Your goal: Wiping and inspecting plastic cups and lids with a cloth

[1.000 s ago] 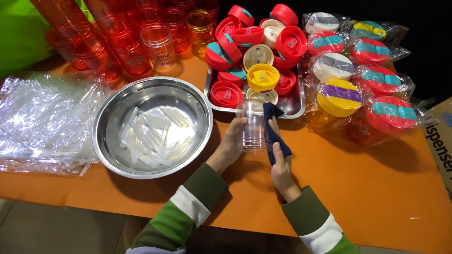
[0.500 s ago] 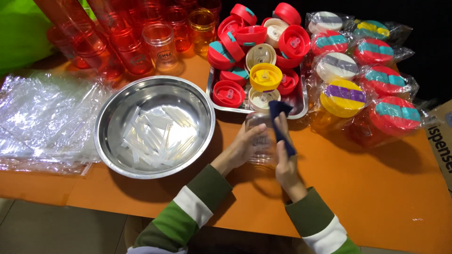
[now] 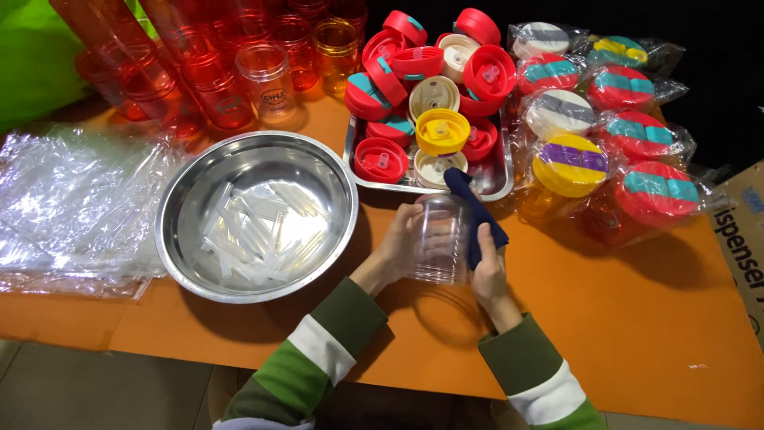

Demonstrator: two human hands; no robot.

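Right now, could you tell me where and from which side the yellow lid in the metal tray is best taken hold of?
Take the yellow lid by its round outer rim, coming straight down from above. It lies flat on top of the pile in the metal tray, so its rim is exposed, while red lids crowd its sides and would likely block a sideways approach. A grip across opposite rim edges seems steadiest.

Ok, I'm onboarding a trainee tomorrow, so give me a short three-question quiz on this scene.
1. True or false: the left hand holds a clear cup.
2. What does the right hand press against that cup? A) dark blue cloth B) yellow lid C) plastic bag
3. What lies inside the steel bowl?

Key: 1 true; 2 A; 3 clear plastic straws.
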